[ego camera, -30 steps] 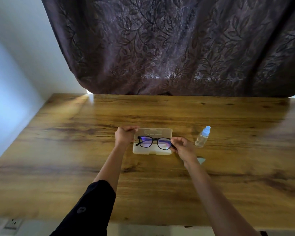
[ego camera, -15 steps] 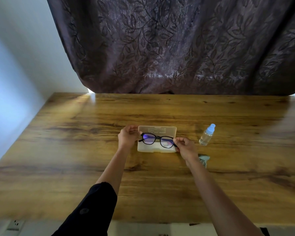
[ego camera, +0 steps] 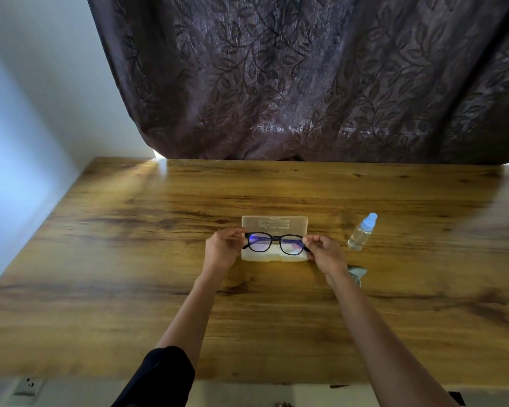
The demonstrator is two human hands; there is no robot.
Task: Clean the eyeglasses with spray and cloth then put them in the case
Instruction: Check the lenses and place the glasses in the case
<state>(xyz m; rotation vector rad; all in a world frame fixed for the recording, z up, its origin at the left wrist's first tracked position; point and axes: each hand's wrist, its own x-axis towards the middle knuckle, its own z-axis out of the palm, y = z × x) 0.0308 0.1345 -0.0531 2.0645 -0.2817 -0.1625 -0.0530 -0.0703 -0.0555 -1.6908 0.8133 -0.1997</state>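
Black-framed eyeglasses (ego camera: 275, 243) with blue-tinted lenses hang just over an open translucent case (ego camera: 274, 226) lying on the wooden table (ego camera: 130, 259). My left hand (ego camera: 222, 251) pinches the left end of the frame. At the right end my right hand (ego camera: 325, 254) pinches the frame too. A small clear spray bottle (ego camera: 361, 232) with a light blue cap stands to the right of the case. A pale blue-grey cloth (ego camera: 356, 273) lies behind my right wrist, partly hidden by it.
A dark leaf-patterned curtain (ego camera: 306, 83) hangs behind the table's far edge. A white wall (ego camera: 27, 113) runs along the left side. A wall socket (ego camera: 28, 385) shows below the table's near edge at the left.
My left hand has left the case's edge and taken hold of the glasses' left end. The glasses now sit level over the case, held at both ends.
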